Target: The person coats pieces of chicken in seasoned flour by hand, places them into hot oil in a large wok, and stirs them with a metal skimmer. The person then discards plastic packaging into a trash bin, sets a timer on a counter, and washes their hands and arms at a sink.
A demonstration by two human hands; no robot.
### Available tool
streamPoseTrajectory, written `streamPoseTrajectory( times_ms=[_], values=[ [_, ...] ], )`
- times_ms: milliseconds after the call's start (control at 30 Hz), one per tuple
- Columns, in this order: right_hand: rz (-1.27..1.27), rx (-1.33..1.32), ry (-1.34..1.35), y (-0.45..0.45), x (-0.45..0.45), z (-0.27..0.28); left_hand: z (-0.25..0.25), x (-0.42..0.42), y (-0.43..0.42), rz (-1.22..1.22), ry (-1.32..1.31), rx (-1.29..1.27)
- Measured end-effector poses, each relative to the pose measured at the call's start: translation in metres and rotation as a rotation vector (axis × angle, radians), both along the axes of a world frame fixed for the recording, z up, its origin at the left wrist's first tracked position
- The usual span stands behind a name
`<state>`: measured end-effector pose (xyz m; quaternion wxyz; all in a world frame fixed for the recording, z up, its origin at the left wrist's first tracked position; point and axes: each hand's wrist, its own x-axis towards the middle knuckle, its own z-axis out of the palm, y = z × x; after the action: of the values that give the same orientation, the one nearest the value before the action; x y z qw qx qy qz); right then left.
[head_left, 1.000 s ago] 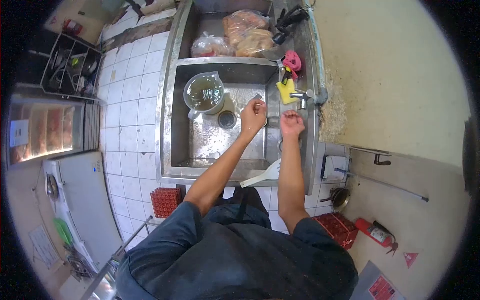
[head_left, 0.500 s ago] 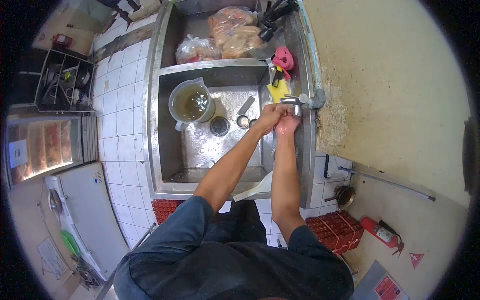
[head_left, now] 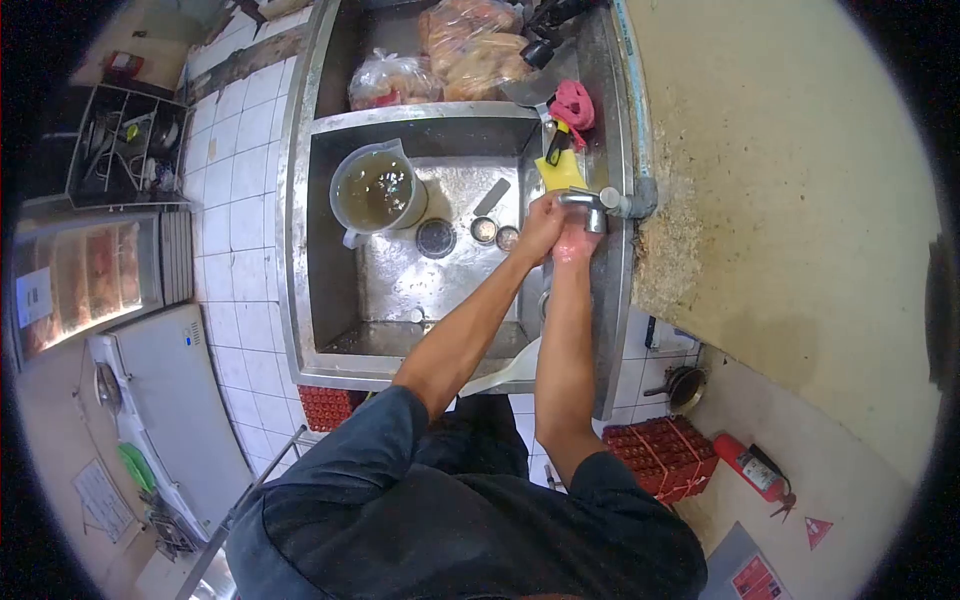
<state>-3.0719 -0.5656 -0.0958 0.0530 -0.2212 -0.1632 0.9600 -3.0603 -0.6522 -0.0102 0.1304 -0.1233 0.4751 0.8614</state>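
Both hands are together under the metal faucet [head_left: 592, 204] at the sink's right side. My left hand [head_left: 543, 226] lies against the side of my right hand [head_left: 574, 238], its fingers partly hidden below the spout. The right hand is beneath the spout, its fingers covered by the faucet and the other hand. A yellow cloth [head_left: 561, 171] lies just beyond the faucet, with a black-and-yellow tool [head_left: 558, 144] on it and a pink cloth [head_left: 573, 106] behind. In the sink basin [head_left: 400, 290] stands a clear jug of cloudy liquid [head_left: 376, 190].
Plastic bags of food [head_left: 475, 60] fill the far basin. A flat grey piece [head_left: 490, 197] and two small round items lie near the drain [head_left: 436, 238]. A white-handled utensil [head_left: 505, 373] crosses the front edge. Red crates [head_left: 660, 458] stand at the lower right.
Both hands have come together and moved under the faucet. The view has shifted, uncovering the grey piece and the round items in the basin.
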Motion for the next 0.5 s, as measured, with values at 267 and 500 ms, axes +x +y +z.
streamPoseTrajectory(
  times_ms=[267, 500],
  values=[
    [0.115, 0.009, 0.073, 0.006, 0.006, 0.0, -0.018, -0.001, -0.007, -0.049, 0.154, -0.267],
    [-0.065, -0.13, -0.066, -0.009, 0.002, 0.051, -0.003, 0.0, -0.016, -0.131, 0.073, -0.148]
  ],
)
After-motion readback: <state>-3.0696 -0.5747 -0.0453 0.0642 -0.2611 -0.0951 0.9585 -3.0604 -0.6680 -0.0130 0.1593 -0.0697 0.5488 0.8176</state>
